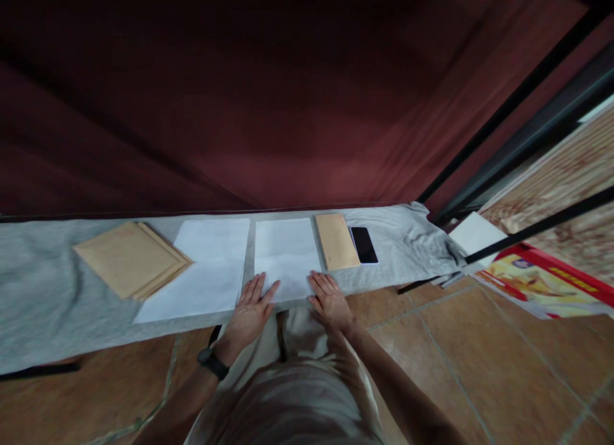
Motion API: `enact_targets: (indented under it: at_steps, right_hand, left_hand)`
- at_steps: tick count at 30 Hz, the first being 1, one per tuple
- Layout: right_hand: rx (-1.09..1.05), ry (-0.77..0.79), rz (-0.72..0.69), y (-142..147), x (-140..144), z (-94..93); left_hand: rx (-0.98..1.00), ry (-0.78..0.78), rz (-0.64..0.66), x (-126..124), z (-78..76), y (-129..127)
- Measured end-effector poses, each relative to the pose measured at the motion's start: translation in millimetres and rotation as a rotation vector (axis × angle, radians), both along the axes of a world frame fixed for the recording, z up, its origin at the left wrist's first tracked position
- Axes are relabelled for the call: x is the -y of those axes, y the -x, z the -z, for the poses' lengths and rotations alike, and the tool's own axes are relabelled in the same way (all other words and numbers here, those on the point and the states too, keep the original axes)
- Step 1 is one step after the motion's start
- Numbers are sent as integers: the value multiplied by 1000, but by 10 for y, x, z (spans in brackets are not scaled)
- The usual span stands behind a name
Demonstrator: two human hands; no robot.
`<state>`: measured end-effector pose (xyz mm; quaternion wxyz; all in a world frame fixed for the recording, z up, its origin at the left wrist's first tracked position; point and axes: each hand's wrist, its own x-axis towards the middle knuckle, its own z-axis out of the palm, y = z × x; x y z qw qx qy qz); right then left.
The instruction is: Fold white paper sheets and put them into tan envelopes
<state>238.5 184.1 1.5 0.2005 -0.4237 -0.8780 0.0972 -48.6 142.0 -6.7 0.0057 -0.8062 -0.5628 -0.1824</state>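
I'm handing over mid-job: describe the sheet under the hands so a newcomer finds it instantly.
Start at the long grey cloth-covered table in front of the dark red curtain. Two white paper sheets lie side by side near its middle; it is the right-hand white sheet. Only this one has the left hand and right hand on its near edge, and a single tan envelope beside it.

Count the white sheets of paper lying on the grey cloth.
2: one sheet under both hands, one beside it on the left. Either may be a stack hiding more.
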Motion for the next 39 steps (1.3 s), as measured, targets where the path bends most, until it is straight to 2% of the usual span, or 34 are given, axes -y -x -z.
enact_targets:
  at_steps: [5, 9, 15, 19, 22, 31, 36, 39]
  right_hand:
    - [-88, 49, -86, -130, -19, -13]
    - [-166, 70, -82, -254, -20, -9]
    - [-86, 128, -121, -327, 4, -71]
    - [-96, 161, -131, -328, 17, -119]
    - [-111, 172, -155, -341, 41, -137]
    - [-199, 106, -171, -381, 101, -64]
    - [-170, 107, -113, -320, 67, -87]
    - [-187, 123, -142, -334, 55, -132]
  left_hand:
    - [14, 25, 10, 69, -17, 72]
    - [8, 20, 69, 224, -53, 95]
    - [35, 81, 102, 413, -221, 124]
    - [142, 144, 73, 337, -338, 180]
    - [206, 163, 63, 230, -371, 221]
    - [169, 172, 123, 190, -252, 330]
    - [176, 149, 95, 152, -279, 307]
    - [183, 186, 139, 138, -307, 314]
